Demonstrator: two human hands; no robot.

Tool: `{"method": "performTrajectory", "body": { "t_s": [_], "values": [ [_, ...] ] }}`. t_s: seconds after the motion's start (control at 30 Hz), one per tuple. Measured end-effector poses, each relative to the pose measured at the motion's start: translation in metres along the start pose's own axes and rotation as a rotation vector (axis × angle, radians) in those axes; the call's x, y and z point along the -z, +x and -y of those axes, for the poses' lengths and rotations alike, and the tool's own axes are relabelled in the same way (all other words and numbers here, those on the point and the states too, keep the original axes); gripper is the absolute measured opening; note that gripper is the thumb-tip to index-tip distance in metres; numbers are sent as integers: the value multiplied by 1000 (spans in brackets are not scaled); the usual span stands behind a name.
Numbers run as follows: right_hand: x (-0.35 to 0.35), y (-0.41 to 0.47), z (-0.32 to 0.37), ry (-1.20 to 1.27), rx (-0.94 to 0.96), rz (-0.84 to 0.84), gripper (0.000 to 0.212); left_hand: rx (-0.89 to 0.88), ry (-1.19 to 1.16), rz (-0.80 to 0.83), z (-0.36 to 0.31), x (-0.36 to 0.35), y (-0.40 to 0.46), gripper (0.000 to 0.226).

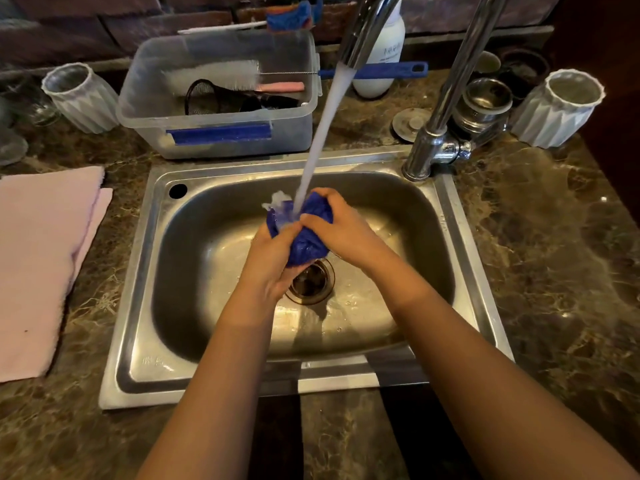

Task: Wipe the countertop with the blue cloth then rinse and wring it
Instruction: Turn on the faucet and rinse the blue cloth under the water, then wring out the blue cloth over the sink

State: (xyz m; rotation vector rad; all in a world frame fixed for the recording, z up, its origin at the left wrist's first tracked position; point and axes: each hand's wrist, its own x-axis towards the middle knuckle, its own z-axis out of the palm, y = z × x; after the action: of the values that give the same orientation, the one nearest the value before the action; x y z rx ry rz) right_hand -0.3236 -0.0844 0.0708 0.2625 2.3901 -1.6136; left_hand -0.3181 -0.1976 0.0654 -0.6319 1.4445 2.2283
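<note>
The blue cloth [309, 242] is bunched into a wet ball over the steel sink [221, 216], just above the drain [311, 280]. My left hand [270, 258] grips its lower left side and my right hand [337, 225] grips its upper right side. A stream of water [323, 133] runs from the chrome tap [367, 29] and splashes onto the top of the cloth between my hands. The brown marble countertop [554, 254] surrounds the sink.
A clear plastic tub [221, 133] with brushes and a strainer stands behind the sink. A pink towel [41, 258] lies on the left. White ribbed cups [83, 98] [557, 109], a white bottle [381, 64], a metal strainer [485, 102] and a second chrome pipe [450, 91] stand at the back.
</note>
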Motion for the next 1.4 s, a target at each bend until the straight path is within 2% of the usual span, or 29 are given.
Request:
{"method": "performTrajectory", "body": {
  "t_s": [0.13,0.27,0.3,0.37,0.43,0.5,0.57,0.67,0.77,0.87,1.23,1.4],
  "values": [
    [25,-1,-16,48,-83,-46,38,-121,149,-100,7,2,-2,21],
    [62,5,-40,13,-92,-244,24,39,-173,70,12,3,-4,29],
    [72,6,-45,31,-97,-309,21,62,-231,69,14,4,-4,31],
    [92,8,-52,73,-105,-465,17,47,-181,15,18,7,-4,31],
    [109,11,-54,104,-117,-641,24,4,-33,-44,24,9,-3,30],
    [122,13,-53,113,-161,-801,44,-5,68,-128,29,11,-4,33],
    [133,17,-50,149,-210,-875,61,-6,112,-208,34,10,-6,33],
    [142,25,-51,243,-168,-857,72,-11,107,-247,40,8,-7,29],
    [147,29,-47,292,-117,-811,63,-18,93,-258,43,7,-7,33],
    [146,30,-44,331,-64,-827,57,-31,96,-259,42,5,-6,27],
    [131,33,-50,105,-4,-777,69,-38,93,-234,44,-2,-1,30],
    [130,36,-52,107,28,-751,78,-28,64,-223,42,-4,-2,34]
  ]
}}
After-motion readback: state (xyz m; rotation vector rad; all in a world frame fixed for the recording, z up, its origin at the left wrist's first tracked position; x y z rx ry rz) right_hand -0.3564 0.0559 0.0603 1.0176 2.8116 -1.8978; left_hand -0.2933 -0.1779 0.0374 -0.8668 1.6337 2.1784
